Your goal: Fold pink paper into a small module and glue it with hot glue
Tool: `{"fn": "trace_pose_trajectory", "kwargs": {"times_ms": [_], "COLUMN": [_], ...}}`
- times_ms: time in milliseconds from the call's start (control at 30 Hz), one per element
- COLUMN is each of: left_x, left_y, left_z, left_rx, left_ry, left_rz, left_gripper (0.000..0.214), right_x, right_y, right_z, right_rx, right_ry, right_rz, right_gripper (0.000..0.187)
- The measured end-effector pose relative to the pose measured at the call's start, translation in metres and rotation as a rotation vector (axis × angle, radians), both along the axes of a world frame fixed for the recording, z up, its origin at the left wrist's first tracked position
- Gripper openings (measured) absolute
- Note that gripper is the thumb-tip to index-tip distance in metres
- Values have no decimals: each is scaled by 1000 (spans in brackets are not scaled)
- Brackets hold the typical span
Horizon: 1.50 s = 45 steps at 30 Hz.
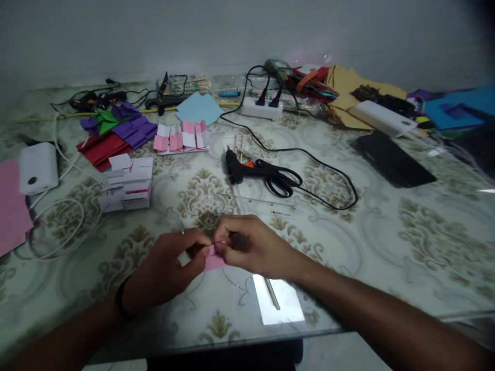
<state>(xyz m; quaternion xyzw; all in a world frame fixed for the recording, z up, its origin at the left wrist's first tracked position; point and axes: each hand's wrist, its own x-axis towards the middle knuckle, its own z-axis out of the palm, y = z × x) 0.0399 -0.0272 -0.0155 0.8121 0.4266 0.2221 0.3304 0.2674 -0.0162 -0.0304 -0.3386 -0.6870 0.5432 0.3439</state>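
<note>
A small piece of pink paper [214,262] is pinched between my two hands, just above the table's near half. My left hand [170,265], with a ring and a dark wristband, grips its left side with thumb and forefinger. From the other side my right hand [251,247] pinches the upper edge, its fingers curled and partly hiding the paper. Beyond the hands lie a black glue gun [234,165] and black-handled scissors [280,178], close together. A clear ruler [263,203] rests between them and my hands.
Folded white-and-pink paper pieces [129,183] lie at the left, near purple folded paper [135,129] and a white power bank [38,167]. A white power strip [262,108] stands at the back. The glue gun's cord [328,162] loops right, towards a black phone [394,158].
</note>
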Motion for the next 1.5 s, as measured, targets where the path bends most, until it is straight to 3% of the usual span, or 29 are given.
{"fn": "trace_pose_trajectory", "kwargs": {"times_ms": [167,300,500,700,1000,1233,1500], "left_x": [1,0,0,0,-2,-3,0], "left_y": [0,0,2,6,8,9,11], "left_z": [-4,-3,5,15,12,6,13], "left_rx": [-57,-74,-76,-248,-366,-390,-320], "left_ry": [-51,-50,-75,-97,-134,-219,-24], "left_rz": [9,-4,22,35,26,104,-37], "left_gripper": [13,12,12,9,8,12,31], "right_x": [-3,-4,-3,1,3,5,2], "right_y": [-3,-5,-5,0,1,2,0], "right_z": [-6,-5,2,9,11,10,8], "right_rx": [151,177,90,-69,-126,-107,-164], "right_ry": [5,7,38,28,-5,-147,-122], "right_rz": [27,9,-31,-42,-22,107,37], "right_gripper": [14,17,15,11,10,13,19]}}
